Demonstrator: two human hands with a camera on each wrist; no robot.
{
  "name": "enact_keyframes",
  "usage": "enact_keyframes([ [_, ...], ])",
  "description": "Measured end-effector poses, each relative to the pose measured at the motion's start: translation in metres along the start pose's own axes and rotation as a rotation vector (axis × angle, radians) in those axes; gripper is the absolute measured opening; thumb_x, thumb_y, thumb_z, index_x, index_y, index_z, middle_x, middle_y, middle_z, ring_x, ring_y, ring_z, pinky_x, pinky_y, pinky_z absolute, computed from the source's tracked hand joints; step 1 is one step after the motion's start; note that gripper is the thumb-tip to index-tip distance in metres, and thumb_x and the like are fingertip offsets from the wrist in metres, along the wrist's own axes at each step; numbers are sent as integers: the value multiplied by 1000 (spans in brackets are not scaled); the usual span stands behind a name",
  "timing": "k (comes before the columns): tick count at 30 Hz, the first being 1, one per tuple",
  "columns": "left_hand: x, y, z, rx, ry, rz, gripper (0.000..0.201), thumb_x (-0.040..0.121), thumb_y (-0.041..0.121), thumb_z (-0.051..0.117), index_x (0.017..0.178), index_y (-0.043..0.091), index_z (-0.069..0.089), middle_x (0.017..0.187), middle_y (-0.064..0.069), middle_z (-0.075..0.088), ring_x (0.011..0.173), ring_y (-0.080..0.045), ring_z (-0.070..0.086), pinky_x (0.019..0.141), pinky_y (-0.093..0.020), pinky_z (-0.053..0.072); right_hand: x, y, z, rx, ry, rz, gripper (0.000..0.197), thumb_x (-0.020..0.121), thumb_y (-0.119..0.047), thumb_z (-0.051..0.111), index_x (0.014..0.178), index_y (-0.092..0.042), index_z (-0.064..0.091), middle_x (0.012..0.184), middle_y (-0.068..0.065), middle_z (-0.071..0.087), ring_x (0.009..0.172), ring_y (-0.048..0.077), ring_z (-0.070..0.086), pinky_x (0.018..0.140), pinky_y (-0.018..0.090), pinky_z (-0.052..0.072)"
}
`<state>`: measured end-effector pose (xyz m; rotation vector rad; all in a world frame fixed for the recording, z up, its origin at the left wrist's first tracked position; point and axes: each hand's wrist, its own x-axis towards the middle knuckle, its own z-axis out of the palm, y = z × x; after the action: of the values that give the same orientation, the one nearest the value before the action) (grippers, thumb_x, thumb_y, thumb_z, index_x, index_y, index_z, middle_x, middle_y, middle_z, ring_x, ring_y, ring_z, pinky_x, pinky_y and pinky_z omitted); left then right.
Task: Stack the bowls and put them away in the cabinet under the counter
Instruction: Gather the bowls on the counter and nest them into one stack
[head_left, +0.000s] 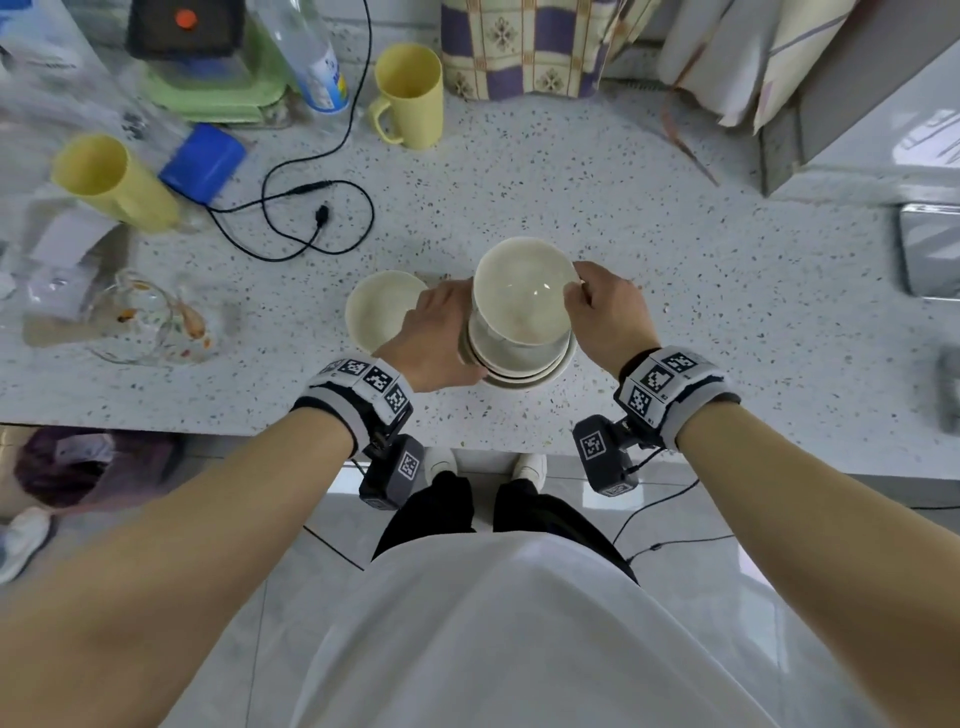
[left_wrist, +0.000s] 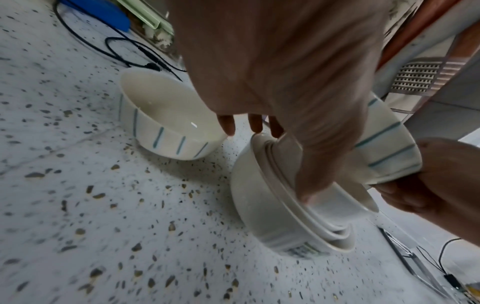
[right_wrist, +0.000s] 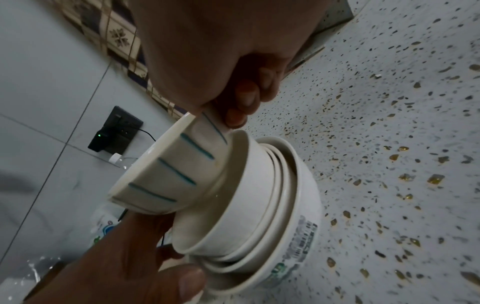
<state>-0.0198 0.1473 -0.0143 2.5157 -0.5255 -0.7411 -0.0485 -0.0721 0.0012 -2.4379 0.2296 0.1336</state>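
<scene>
A stack of white bowls (head_left: 519, 366) (left_wrist: 272, 216) (right_wrist: 285, 216) stands near the counter's front edge. My left hand (head_left: 436, 332) (left_wrist: 293, 160) grips its left side, thumb on the near rim and fingers round the far side. My right hand (head_left: 592, 301) (right_wrist: 215, 111) pinches the rim of a white bowl with blue stripes (head_left: 522, 291) (left_wrist: 387, 148) (right_wrist: 166, 174). That bowl is tilted, with its base inside the stack's top bowl. Another blue-striped bowl (head_left: 379, 312) (left_wrist: 166, 127) sits alone on the counter, just left of my left hand.
The speckled counter (head_left: 675, 234) carries two yellow mugs (head_left: 410, 93) (head_left: 111, 176), a looped black cable (head_left: 311, 208), a blue box (head_left: 202, 161) and a glass jug (head_left: 150, 322) to the left. A checked cloth (head_left: 524, 47) hangs behind. A metal item (head_left: 930, 249) lies far right.
</scene>
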Motion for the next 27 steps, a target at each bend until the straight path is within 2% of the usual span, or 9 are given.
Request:
enact_keyframes([
  [3, 0, 2, 5, -83, 39, -29, 111, 57, 46, 86, 146, 18, 27, 145, -7, 37, 138, -31, 30, 108, -53, 33, -2, 2, 4, -94, -25, -22, 15, 97, -15, 38, 87, -12, 49, 54, -2, 38, 53, 22, 40, 55, 30, 33],
  [5, 2, 3, 7, -105, 62, -40, 114, 54, 45, 90, 147, 20, 27, 147, -6, 36, 139, -30, 29, 109, -53, 31, -4, 2, 4, -141, -38, -26, 26, 98, -15, 38, 113, -10, 58, 55, -1, 43, 54, 26, 46, 57, 31, 38],
  [7, 3, 3, 9, -104, 72, -42, 116, 55, 43, 91, 149, 23, 26, 148, -4, 35, 140, -28, 27, 110, -52, 28, -7, 2, 4, -198, -56, -31, 35, 98, -15, 37, 128, -10, 55, 58, 3, 48, 57, 29, 50, 59, 31, 40],
  [10, 4, 1, 10, -98, 85, -41, 115, 54, 43, 91, 149, 26, 27, 147, -2, 36, 139, -26, 28, 109, -50, 27, -9, 2, 5, -257, -79, -31, 36, 99, -16, 35, 131, -11, 53, 65, 7, 55, 61, 31, 53, 61, 30, 36],
  [13, 5, 1, 11, -99, 100, -32, 115, 53, 43, 91, 148, 25, 28, 146, -1, 36, 138, -25, 29, 108, -48, 27, -9, 1, 6, -287, -85, -8, 36, 100, -19, 35, 131, -12, 52, 77, 13, 64, 69, 33, 57, 64, 32, 37],
  [21, 0, 4, 12, -92, 133, -34, 114, 55, 41, 91, 148, 23, 28, 147, -3, 35, 139, -26, 29, 109, -47, 25, -10, -2, 8, -359, -69, -1, 31, 100, -19, 34, 123, -11, 54, 69, 9, 57, 62, 32, 53, 61, 31, 36],
  [25, -12, -7, 3, -138, 130, 43, 99, 69, 45, 81, 149, 27, 25, 151, 1, 32, 141, -22, 25, 114, -47, 19, -11, -1, 8, -344, -60, 8, 33, 99, -21, 35, 127, -15, 54, 73, 12, 63, 65, 33, 57, 60, 31, 40],
  [27, -21, -21, -4, -139, 147, 86, 87, 78, 39, 73, 150, 25, 25, 154, 1, 30, 143, -20, 22, 117, -48, 16, -12, -1, 8, -325, -53, 15, 35, 99, -22, 36, 129, -18, 54, 75, 13, 65, 68, 34, 60, 61, 32, 45],
])
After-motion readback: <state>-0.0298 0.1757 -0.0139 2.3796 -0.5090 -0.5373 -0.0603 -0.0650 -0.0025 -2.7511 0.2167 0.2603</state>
